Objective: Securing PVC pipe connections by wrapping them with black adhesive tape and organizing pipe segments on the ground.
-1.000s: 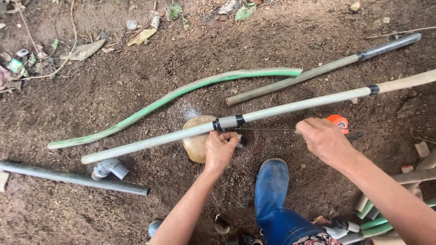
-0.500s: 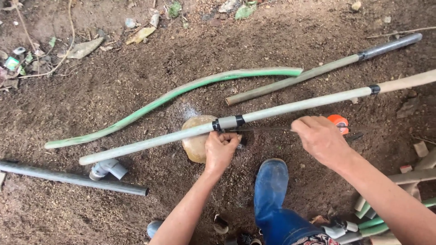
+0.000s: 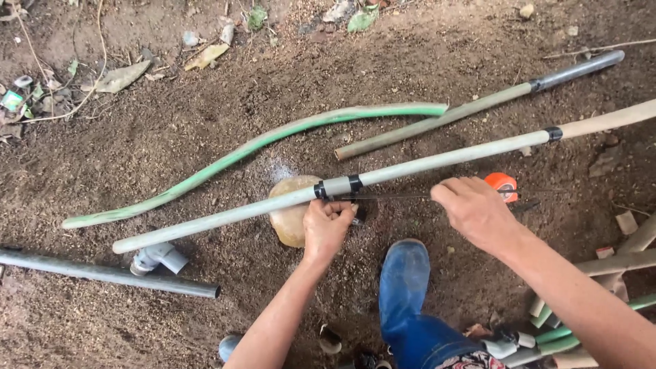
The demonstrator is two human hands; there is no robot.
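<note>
A long pale pipe [image 3: 437, 162] lies across the dirt, resting on a tan stone [image 3: 287, 222]. It carries a grey coupling with black bands [image 3: 338, 186]. My left hand [image 3: 326, 227] is closed just below that coupling, pinching the end of a thin dark strip [image 3: 389, 198] that runs along the pipe. My right hand [image 3: 475, 213] grips the strip's other end beside an orange tool body [image 3: 503, 184]. I cannot tell whether the strip is a tape or a blade.
A green hose [image 3: 260, 145] curves behind the pipe, and a second pipe with a dark end [image 3: 478, 104] lies beyond. A grey pipe [image 3: 109, 273] and an elbow fitting [image 3: 157, 257] are at left. My blue boot [image 3: 404, 287] stands below. Pipe offcuts [image 3: 601, 273] are piled at right.
Both hands stay at the pipe; my right hand has edged slightly left along the strip. Nothing else has moved.
</note>
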